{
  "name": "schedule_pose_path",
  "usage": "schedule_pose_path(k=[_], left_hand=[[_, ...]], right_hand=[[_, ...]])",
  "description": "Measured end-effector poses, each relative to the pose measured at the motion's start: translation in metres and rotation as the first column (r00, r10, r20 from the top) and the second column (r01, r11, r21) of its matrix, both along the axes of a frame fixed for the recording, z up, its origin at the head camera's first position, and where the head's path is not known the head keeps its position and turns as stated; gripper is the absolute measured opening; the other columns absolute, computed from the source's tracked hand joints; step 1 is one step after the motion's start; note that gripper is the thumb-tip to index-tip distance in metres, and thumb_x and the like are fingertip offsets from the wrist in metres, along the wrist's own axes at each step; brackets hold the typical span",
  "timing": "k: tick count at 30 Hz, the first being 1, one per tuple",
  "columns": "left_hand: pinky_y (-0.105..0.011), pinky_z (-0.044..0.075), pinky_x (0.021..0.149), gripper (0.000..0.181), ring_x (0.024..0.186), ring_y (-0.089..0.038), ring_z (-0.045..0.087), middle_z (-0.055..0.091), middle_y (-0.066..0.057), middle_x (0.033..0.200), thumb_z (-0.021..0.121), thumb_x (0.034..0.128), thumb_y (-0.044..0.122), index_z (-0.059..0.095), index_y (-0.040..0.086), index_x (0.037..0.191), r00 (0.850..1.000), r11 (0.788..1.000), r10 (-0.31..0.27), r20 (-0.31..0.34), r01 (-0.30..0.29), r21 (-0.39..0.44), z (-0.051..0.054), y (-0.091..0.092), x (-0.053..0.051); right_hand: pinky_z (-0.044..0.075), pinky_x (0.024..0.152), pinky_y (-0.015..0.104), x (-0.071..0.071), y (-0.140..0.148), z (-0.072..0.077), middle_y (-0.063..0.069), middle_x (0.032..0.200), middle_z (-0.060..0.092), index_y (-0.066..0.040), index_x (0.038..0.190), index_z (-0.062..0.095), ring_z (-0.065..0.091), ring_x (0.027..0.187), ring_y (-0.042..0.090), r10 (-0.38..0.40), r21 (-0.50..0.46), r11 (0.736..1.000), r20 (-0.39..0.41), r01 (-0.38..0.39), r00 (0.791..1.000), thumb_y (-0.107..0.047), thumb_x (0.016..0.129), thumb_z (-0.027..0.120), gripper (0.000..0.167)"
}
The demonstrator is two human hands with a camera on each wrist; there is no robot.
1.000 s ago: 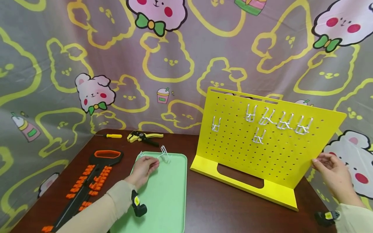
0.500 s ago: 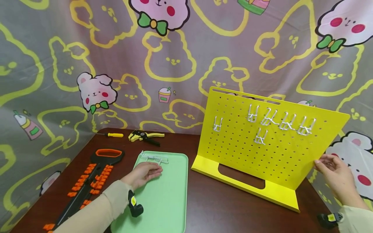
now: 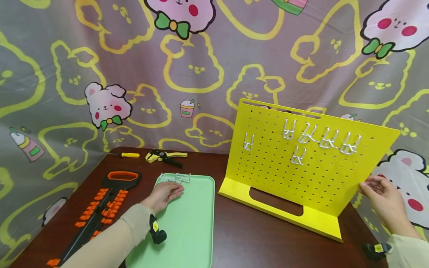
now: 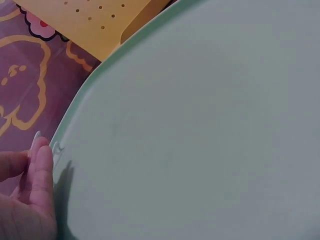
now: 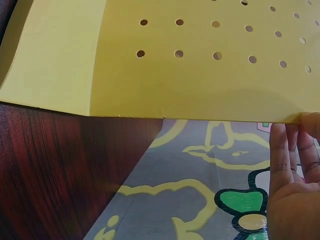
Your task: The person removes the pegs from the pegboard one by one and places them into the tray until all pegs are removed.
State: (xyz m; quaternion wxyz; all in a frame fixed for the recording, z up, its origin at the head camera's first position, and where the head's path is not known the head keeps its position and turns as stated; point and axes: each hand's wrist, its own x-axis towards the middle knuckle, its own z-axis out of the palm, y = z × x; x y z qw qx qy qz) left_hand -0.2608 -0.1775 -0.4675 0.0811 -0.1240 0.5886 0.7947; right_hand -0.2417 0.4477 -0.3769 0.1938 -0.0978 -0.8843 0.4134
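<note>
My left hand [image 3: 164,195] is over the far end of the light green tray [image 3: 192,212]. Its thumb and fingertips pinch a white wire peg hook [image 3: 183,178]; the grip is partly hidden. In the left wrist view, that hand [image 4: 32,190] shows at the lower left edge, with white wire by the fingertips. Other white wire lies along the tray's far rim. At the right, my right hand [image 3: 385,199] holds the side edge of the yellow pegboard [image 3: 268,163], thumb in front, fingers behind. Several white hooks [image 3: 306,134] hang on the board's upper part.
Left of the tray lies a black tool with an orange-rimmed handle [image 3: 122,180] and rows of orange pieces. Behind the tray are yellow-and-black wire strippers [image 3: 165,156] and a yellow-handled screwdriver [image 3: 130,155]. A patterned curtain [image 3: 201,82] closes off the back of the dark wooden table [image 3: 241,238].
The hook in my left hand has gone from standing raised to lying low, first nearer me, then back toward the far rim. My right hand stays at the pegboard's edge.
</note>
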Motion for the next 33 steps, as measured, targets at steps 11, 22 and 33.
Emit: schedule_pose_path(k=[11, 22, 33], left_hand=[[-0.03, 0.06, 0.089, 0.041, 0.091, -0.016, 0.071, 0.068, -0.022, 0.113, 0.051, 0.1065, 0.0, 0.043, -0.02, 0.141, 0.999, 0.999, 0.035, 0.028, -0.035, 0.013, 0.003, -0.001, -0.001], [-0.029, 0.062, 0.075, 0.032, 0.081, -0.016, 0.072, 0.072, -0.017, 0.096, 0.054, 0.1041, 0.001, 0.053, -0.022, 0.126, 0.997, 0.951, -0.074, 0.03, 0.08, -0.299, 0.015, -0.018, 0.014], [-0.026, 0.062, 0.077, 0.031, 0.081, -0.013, 0.07, 0.069, -0.02, 0.101, 0.052, 0.1057, 0.002, 0.05, -0.021, 0.126, 0.992, 0.968, -0.081, -0.093, 0.056, -0.246, 0.03, -0.008, 0.004]], right_hand=[[0.051, 0.059, 0.008, 0.004, 0.006, 0.003, -0.015, 0.089, 0.052, 0.01, 0.123, 0.044, 0.052, 0.071, -0.014, -0.018, -0.007, 1.0, 0.011, 0.018, 1.0, -0.013, 0.107, 0.056, 0.031], [0.053, 0.061, 0.009, 0.001, 0.004, 0.004, -0.015, 0.091, 0.054, 0.008, 0.123, 0.045, 0.055, 0.073, -0.013, 0.047, -0.006, 0.999, 0.021, -0.046, 0.999, -0.02, 0.106, 0.06, 0.036], [0.051, 0.059, 0.009, 0.003, 0.006, 0.004, -0.015, 0.091, 0.055, 0.012, 0.127, 0.045, 0.052, 0.071, -0.015, 0.041, 0.049, 0.998, 0.038, -0.043, 0.998, -0.021, 0.107, 0.058, 0.04]])
